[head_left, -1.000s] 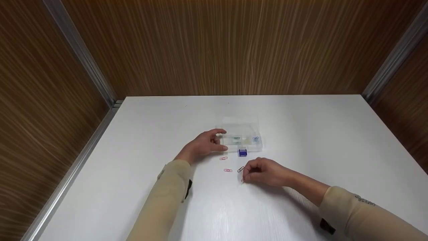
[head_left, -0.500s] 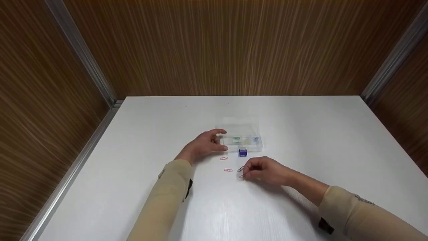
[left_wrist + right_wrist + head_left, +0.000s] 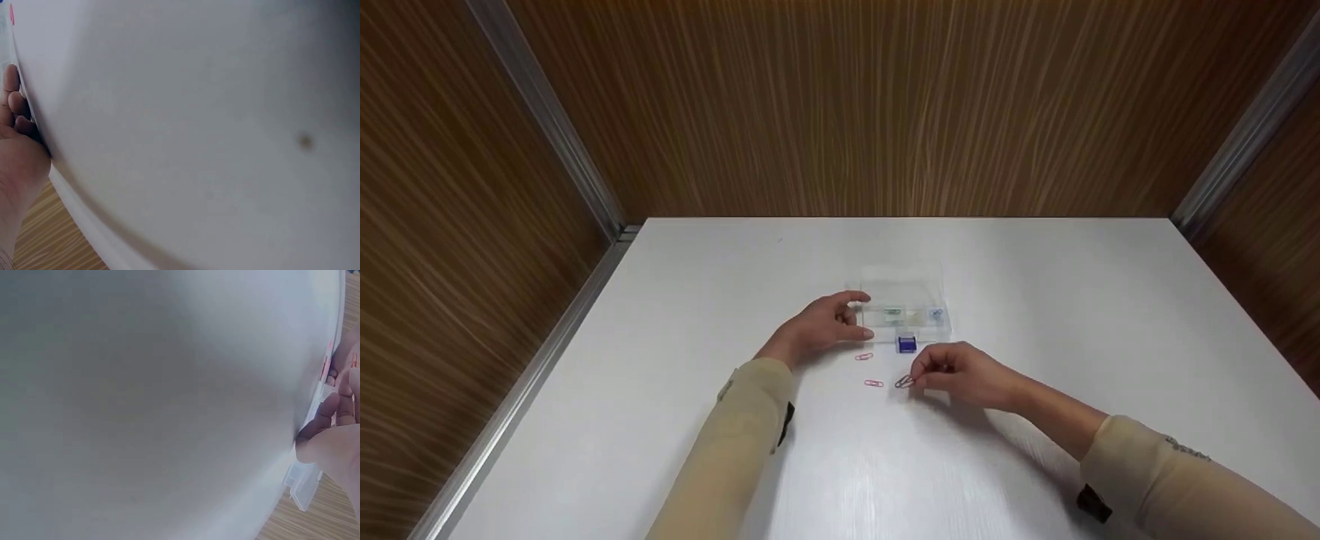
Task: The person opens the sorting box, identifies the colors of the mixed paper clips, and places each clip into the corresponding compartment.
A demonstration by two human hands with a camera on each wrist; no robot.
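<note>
A clear compartment box [image 3: 904, 304] lies open at the table's middle, with small coloured bits in its front cells. My left hand [image 3: 855, 315] grips its left end between thumb and forefinger; the left wrist view shows those fingers [image 3: 12, 95] against the box's edge. In front of the box, my right hand [image 3: 916, 379] pinches a small paper clip [image 3: 904, 382] just above the table. Whether a second, darker clip lies under it is unclear. Two pink clips [image 3: 864, 356] [image 3: 874, 383] lie between the hands. A little blue block [image 3: 907, 343] sits against the box's front.
The white table [image 3: 1035, 300] stands in a wood-panelled corner, with metal strips [image 3: 555, 157] at both wall joints. In the right wrist view the clear box [image 3: 306, 489] shows beyond my curled fingers [image 3: 332, 410].
My right hand has picked a clip off the table and moved it up and toward the box. The left hand has stayed on the box.
</note>
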